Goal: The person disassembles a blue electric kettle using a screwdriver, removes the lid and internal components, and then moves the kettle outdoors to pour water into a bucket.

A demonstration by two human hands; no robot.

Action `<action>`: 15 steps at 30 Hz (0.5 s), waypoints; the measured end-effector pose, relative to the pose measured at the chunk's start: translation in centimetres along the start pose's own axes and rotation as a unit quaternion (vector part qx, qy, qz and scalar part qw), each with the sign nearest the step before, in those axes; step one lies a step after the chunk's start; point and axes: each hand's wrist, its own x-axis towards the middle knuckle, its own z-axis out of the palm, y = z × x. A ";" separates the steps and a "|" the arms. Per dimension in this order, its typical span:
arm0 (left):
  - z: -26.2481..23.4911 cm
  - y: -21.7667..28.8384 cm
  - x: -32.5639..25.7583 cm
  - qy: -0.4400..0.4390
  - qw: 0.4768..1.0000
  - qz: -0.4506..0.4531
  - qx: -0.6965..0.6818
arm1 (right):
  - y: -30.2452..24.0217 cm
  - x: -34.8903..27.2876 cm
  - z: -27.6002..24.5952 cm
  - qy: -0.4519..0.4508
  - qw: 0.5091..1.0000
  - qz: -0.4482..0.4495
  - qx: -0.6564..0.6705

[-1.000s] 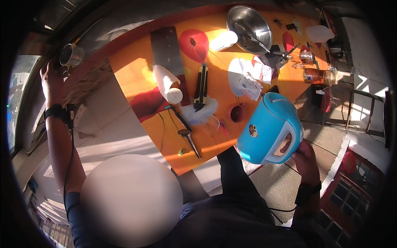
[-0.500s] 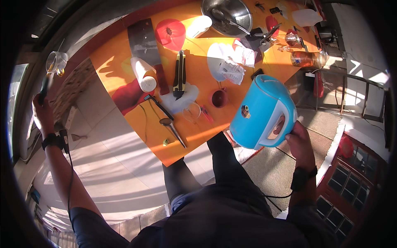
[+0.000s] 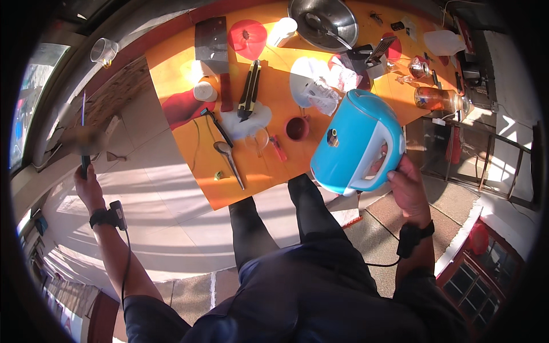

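Note:
My right hand [image 3: 409, 182] grips the white handle of a bright blue electric kettle [image 3: 350, 146], held tilted by the table's near right edge. At the far left, out beyond the table, my left hand [image 3: 88, 190] is closed around a dark-handled tool with a thin shaft [image 3: 85, 164] that points away from me. Its middle is smeared by motion, so its kind is unclear. Past its tip sits a clear glass cup [image 3: 104, 52] with something yellow at its bottom. Left of the kettle, on the orange tabletop [image 3: 220, 191], stands a dark red mug [image 3: 297, 128].
Near the mug lie a spoon [image 3: 230, 164], a razor [image 3: 217, 127], a box cutter [image 3: 249, 91] and a clear glass [image 3: 257, 140]. Farther back are a metal bowl [image 3: 323, 26], a crumpled white wrapper [image 3: 323, 97] and an amber-filled jar [image 3: 438, 100]. Cables hang from both wrists.
My left hand has come nearer, drawing the tool away from the glass cup. The kettle stays in my right hand, slightly farther left in view. The whole view has shifted a little.

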 end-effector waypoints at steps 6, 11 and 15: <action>-0.8 0.2 -13.8 0.020 0.969 -0.126 -0.212 | -0.7 1.9 -1.8 -0.069 0.997 -0.027 -0.012; -3.0 5.4 -28.0 0.017 0.949 -0.197 -0.244 | -1.2 4.0 -3.2 -0.130 0.990 -0.048 -0.021; -4.3 14.0 -36.4 -0.025 0.953 -0.207 -0.219 | -1.2 4.1 -3.3 -0.142 0.988 -0.065 -0.002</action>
